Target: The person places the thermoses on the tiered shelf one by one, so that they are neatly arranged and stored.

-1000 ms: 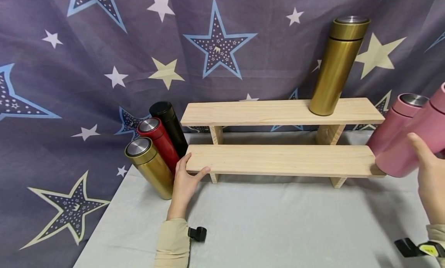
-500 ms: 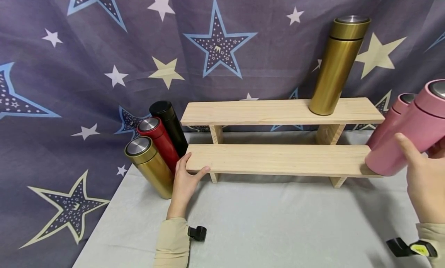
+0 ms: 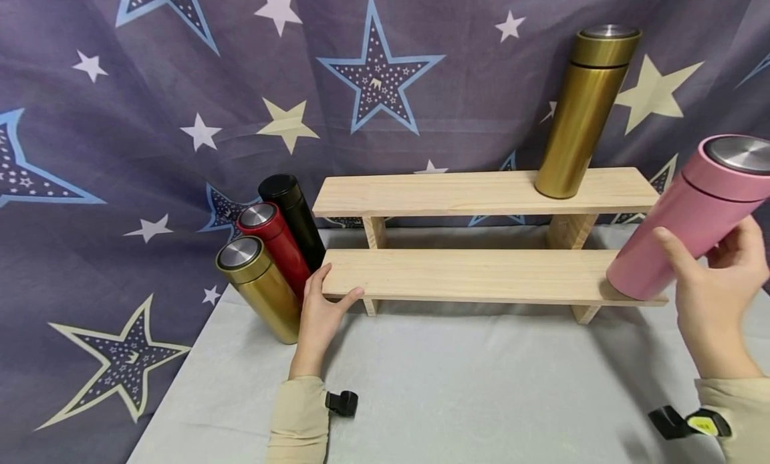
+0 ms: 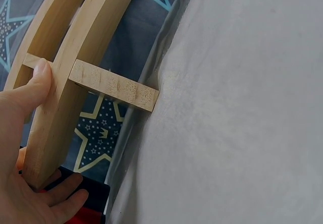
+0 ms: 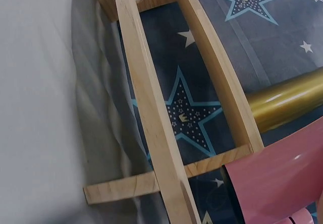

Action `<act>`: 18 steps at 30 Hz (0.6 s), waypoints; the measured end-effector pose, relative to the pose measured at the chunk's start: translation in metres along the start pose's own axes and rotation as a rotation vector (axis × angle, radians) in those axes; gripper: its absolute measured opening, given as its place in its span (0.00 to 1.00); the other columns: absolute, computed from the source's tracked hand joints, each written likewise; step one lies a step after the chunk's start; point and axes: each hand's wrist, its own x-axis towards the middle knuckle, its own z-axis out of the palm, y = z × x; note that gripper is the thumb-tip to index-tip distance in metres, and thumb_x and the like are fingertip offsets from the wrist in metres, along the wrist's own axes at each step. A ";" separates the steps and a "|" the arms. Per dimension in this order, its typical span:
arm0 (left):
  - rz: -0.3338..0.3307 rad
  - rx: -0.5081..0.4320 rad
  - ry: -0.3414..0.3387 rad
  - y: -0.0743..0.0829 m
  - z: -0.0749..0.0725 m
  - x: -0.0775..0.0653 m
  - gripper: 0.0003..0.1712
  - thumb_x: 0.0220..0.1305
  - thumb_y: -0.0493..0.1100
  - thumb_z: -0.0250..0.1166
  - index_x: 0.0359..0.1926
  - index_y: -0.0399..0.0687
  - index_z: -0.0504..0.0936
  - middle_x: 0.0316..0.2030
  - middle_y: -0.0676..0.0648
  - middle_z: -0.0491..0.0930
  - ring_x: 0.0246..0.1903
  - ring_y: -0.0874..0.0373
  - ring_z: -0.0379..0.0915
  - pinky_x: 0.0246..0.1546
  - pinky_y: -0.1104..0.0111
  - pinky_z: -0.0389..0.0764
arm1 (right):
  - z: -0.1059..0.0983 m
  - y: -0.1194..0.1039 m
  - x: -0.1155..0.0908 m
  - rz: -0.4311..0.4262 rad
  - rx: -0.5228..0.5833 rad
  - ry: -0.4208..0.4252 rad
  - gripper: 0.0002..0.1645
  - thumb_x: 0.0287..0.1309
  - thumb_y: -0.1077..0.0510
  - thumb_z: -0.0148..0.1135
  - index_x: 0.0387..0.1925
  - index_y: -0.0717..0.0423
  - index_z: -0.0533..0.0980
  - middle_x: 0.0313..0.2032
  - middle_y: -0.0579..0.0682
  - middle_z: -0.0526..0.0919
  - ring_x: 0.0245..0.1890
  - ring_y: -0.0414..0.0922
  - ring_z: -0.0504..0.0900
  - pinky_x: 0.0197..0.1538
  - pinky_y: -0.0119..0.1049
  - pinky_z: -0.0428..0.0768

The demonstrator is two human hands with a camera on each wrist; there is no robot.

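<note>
My left hand (image 3: pixel 319 317) holds the left end of the lower board of a two-tier wooden shelf (image 3: pixel 469 277). In the left wrist view, the thumb (image 4: pixel 43 77) lies against the board and the other fingers reach round its end. My right hand (image 3: pixel 718 290) grips a pink thermos bottle (image 3: pixel 692 213) with a silver lid, thumb on the near side. The bottle is upright, its base over the right end of the lower board. In the right wrist view, a gap shows between the bottle's base (image 5: pixel 232 191) and that board.
A tall gold thermos (image 3: pixel 580 116) stands on the upper board, towards the right. Left of the shelf stand a black thermos (image 3: pixel 295 216), a red thermos (image 3: pixel 279 243) and a shorter gold thermos (image 3: pixel 261 290). A star-patterned curtain (image 3: pixel 463 103) hangs behind the grey-covered table (image 3: pixel 481 384).
My right hand has moved left with the pink thermos, from beyond the shelf's right end to over the lower board. It now hides the second pink bottle. My left hand stays put.
</note>
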 end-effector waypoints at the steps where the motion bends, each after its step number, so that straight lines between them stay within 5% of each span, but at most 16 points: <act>1: 0.000 -0.002 0.001 0.000 0.000 0.000 0.50 0.53 0.54 0.78 0.72 0.45 0.64 0.70 0.39 0.60 0.70 0.44 0.56 0.67 0.51 0.60 | 0.002 -0.001 0.000 -0.004 0.007 -0.002 0.36 0.50 0.70 0.72 0.62 0.58 0.73 0.54 0.51 0.79 0.50 0.41 0.77 0.51 0.28 0.71; 10: -0.004 0.006 0.002 0.001 0.000 -0.001 0.50 0.52 0.54 0.78 0.72 0.45 0.64 0.70 0.39 0.59 0.69 0.44 0.57 0.67 0.51 0.60 | 0.014 -0.003 -0.003 0.014 0.059 -0.010 0.37 0.48 0.70 0.72 0.62 0.57 0.74 0.53 0.52 0.79 0.49 0.43 0.77 0.51 0.29 0.72; 18: -0.011 0.014 -0.001 0.003 -0.001 -0.001 0.50 0.53 0.53 0.77 0.72 0.45 0.64 0.70 0.39 0.59 0.69 0.43 0.57 0.67 0.49 0.61 | 0.030 -0.014 -0.009 0.066 0.398 0.002 0.36 0.40 0.75 0.74 0.56 0.63 0.77 0.49 0.57 0.80 0.47 0.46 0.78 0.50 0.29 0.73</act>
